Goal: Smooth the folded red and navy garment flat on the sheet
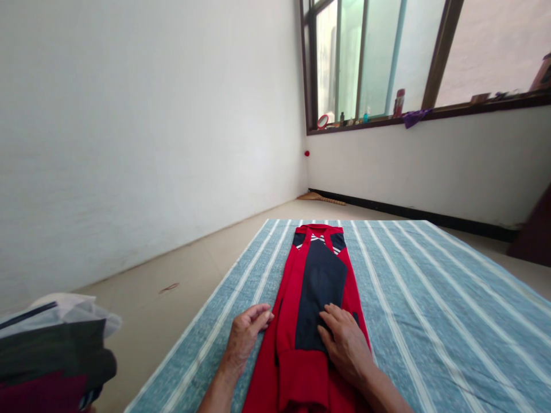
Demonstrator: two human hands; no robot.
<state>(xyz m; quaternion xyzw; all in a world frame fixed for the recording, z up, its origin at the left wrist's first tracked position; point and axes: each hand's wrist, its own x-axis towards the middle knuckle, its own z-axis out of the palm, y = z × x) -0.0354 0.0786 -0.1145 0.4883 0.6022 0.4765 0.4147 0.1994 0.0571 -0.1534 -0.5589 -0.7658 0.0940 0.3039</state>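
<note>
Red fabric fills the lower middle of the frame: a red and navy garment [316, 287], folded lengthwise into a narrow strip, lies along a blue-and-white striped cloth [422, 298] and runs from the bottom edge up toward the centre, where its collar end shows a bit of white striping.

Both forearms enter from the bottom edge. The left hand [245, 338] sits at the garment's left edge, wrist bent slightly, its fingers curled inward and pressed together, with their tips touching the red border of the fabric (whether they pinch the hem or only rest against it cannot be told). The right hand [344, 341] lies flat, palm down, on the garment itself, over the lower part of the navy panel and the red side beside it; its fingers are stretched out, slightly spread, and point toward the upper left of the frame. A red cuffed sleeve end lies between the two wrists, just below the right hand's fingers.

At the lower left of the frame a pile of dark clothing [51, 367] sits partly under clear plastic, well apart from the hands. Bare floor [181, 269] runs along the white wall on the left. At the upper right a window [379, 57] has small bottles and a purple rag along its sill.
</note>
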